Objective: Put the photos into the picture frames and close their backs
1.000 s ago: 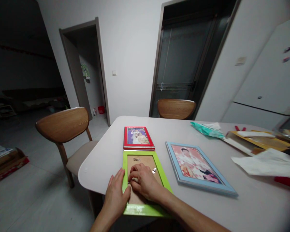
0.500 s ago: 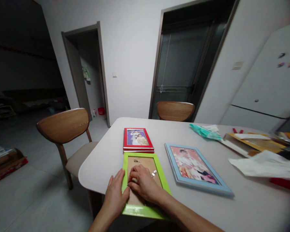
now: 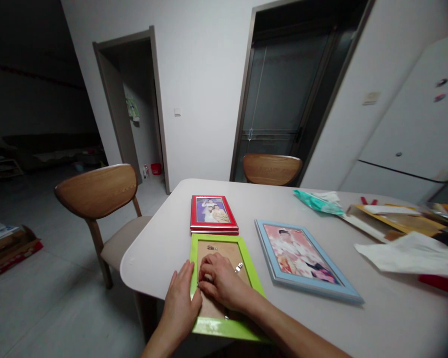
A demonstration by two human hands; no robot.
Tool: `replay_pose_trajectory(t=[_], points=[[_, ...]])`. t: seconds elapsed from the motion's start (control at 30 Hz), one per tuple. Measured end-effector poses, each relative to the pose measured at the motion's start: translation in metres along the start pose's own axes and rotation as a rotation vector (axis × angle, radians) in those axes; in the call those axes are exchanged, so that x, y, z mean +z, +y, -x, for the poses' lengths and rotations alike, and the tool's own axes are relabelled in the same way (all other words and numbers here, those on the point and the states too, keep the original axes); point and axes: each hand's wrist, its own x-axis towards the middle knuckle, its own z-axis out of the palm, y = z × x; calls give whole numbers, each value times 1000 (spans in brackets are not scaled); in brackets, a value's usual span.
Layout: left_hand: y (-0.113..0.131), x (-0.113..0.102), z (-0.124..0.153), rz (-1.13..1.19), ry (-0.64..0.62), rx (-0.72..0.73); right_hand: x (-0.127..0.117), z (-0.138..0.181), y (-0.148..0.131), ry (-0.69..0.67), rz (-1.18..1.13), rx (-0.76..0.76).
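Note:
A light green picture frame (image 3: 209,325) lies face down at the table's near edge, its brown backing board (image 3: 227,248) showing. My left hand (image 3: 181,301) rests along the frame's left side, fingers fairly straight outside and thumb over the rim, holding it. Over the board, my right hand (image 3: 222,281) is curled, its fingertips pinched at the left inner edge on a small metal clip that is mostly hidden. A metal turn clip (image 3: 239,267) shows at the right edge of the board, and a metal hanger (image 3: 211,247) at the top.
Touching or nearly touching the green frame's far end are stacked red picture frames (image 3: 213,228). A light blue picture frame (image 3: 309,286) lies to the right. Further right are a green and white packet (image 3: 317,203), white paper (image 3: 410,253) and a yellow envelope (image 3: 414,221). Wooden chairs (image 3: 97,191) stand around the table (image 3: 153,258).
The view has shifted slightly. Both hands stay at nearly the same spots on the green frame, and a little more metal shows below my right hand.

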Motion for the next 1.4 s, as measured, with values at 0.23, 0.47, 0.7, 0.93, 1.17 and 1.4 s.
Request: replay_pose_trajectory(t=[0.23, 0.47, 0.7, 0.93, 1.17, 1.4], points=[[2, 7, 2, 122, 59, -32, 3, 0, 0, 26, 39, 24], [3, 5, 0, 143, 72, -21, 8, -1, -2, 65, 62, 64], [4, 9, 2, 213, 134, -45, 8, -4, 6, 59, -14, 52], [1, 15, 2, 296, 146, -49, 4, -3, 7, 34, -32, -37], [2, 8, 2, 279, 93, -37, 7, -2, 4, 48, -102, -63], [3, 11, 2, 259, 101, -51, -13, 14, 19, 101, -217, 27]])
